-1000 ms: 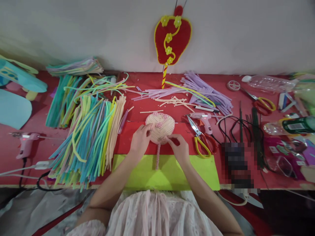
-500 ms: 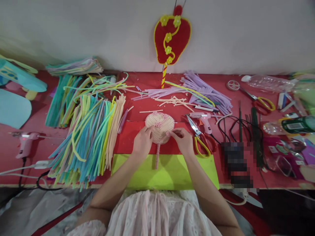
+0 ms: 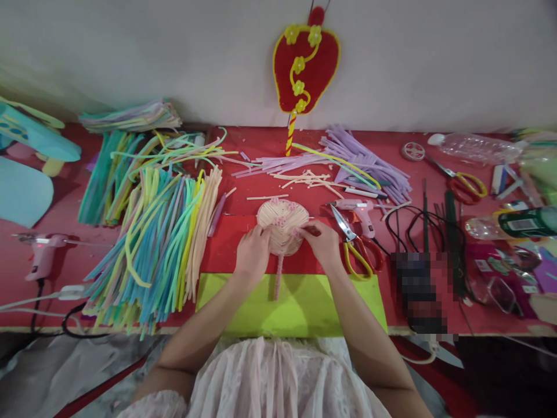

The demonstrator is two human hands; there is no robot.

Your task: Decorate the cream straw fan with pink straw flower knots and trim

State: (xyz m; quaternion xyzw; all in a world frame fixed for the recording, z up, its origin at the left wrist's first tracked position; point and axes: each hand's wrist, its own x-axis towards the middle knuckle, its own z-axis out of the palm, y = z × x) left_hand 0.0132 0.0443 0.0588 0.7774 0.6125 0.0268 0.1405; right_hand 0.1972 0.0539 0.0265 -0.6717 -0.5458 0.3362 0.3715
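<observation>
A round cream hand fan (image 3: 285,238) made of pipe cleaners lies in front of me, its pink handle (image 3: 279,278) pointing my way. Small pink pipe-cleaner flowers (image 3: 279,221) sit on its face and along its top edge. My left hand (image 3: 253,251) has its fingers closed at the fan's left edge, steadying it. At the right edge, my right hand (image 3: 322,244) pinches a small pink flower (image 3: 296,231) against the fan's face; the fingertips partly hide it.
Scissors (image 3: 357,255) and a pink glue gun (image 3: 359,210) lie right of my right hand. Bundles of coloured pipe cleaners (image 3: 161,244) fill the left side, purple ones (image 3: 369,165) the back. A red fan (image 3: 304,69) stands against the wall. A yellow-green sheet (image 3: 304,313) lies below my wrists.
My right hand has moved slightly left, bringing the small pink flower inward from the fan's right edge onto its face. My left hand stays nearly still.
</observation>
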